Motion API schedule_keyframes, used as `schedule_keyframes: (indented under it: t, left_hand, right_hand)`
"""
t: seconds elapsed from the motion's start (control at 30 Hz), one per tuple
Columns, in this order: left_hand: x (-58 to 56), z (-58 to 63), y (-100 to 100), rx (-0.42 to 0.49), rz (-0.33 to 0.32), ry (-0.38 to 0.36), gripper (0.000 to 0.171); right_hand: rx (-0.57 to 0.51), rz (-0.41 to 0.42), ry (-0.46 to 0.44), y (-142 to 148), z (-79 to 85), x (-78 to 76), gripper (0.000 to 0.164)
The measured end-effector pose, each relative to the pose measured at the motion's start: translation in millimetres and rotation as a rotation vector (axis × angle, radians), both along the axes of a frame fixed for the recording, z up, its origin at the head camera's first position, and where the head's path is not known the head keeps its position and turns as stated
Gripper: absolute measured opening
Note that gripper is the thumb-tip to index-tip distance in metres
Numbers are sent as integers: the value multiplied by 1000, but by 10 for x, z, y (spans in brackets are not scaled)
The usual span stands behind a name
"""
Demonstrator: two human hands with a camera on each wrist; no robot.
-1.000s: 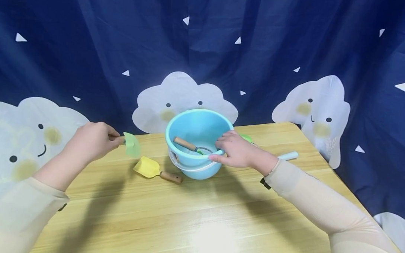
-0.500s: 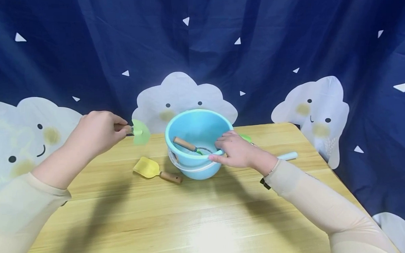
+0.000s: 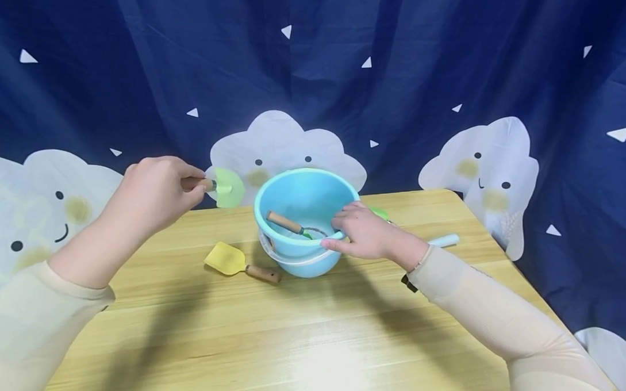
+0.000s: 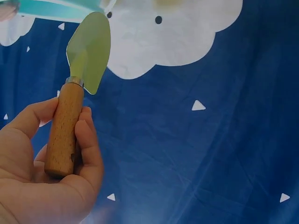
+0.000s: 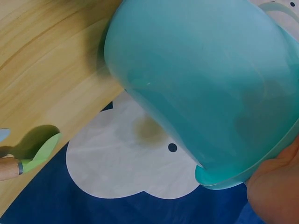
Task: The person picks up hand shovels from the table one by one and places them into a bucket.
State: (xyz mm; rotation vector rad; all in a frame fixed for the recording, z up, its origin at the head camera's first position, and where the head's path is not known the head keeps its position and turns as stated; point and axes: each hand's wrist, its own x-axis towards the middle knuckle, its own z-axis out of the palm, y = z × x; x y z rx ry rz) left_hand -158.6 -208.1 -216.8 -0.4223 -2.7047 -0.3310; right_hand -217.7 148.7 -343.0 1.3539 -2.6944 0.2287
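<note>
Your left hand is closing its fingers and thumb around the wooden handle of a green trowel, leaving only the end by the metal collar and the blade jutting out beyond your fingertips in the head view. You are holding the trowel in the air, above the far edge of the wooden surface, and its blade is pointing towards a light blue bucket, just beside it but apart. Your right hand is gripping the rim of that bucket, the thumb lying along the outside and the fingers curling over inside.

The bucket is standing upright near the middle of the far edge, its white handle hanging down on the near side. Inside, a wooden-handled tool is leaning with its handle end up by the rim; its green end is sitting low and partly hidden.

Farther out, a yellow scoop is lying flat, its wooden handle reaching almost to the bucket. Towards the far right corner, a second green trowel is resting beyond your right hand, and a pale blue handle is pointing at the right edge. Behind the far edge, a dark blue curtain is hanging, showing printed white clouds and triangles.
</note>
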Motion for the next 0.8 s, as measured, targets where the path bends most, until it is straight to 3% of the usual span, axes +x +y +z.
schedule_keyframes:
  t: [0.4,0.6,0.8]
  left_hand:
    - [-37,65,276,47,-61,-5,21]
    - [-69,18,412,56,-80,-56,22]
    - [-154,-84,552,75,-125,-57,20]
  right_hand:
    - [2,5,1,-12,-2,-10,52]
    - [2,-6,-11,-15,5,3,48]
    - [0,-4,-10,-14,-5,-1,55]
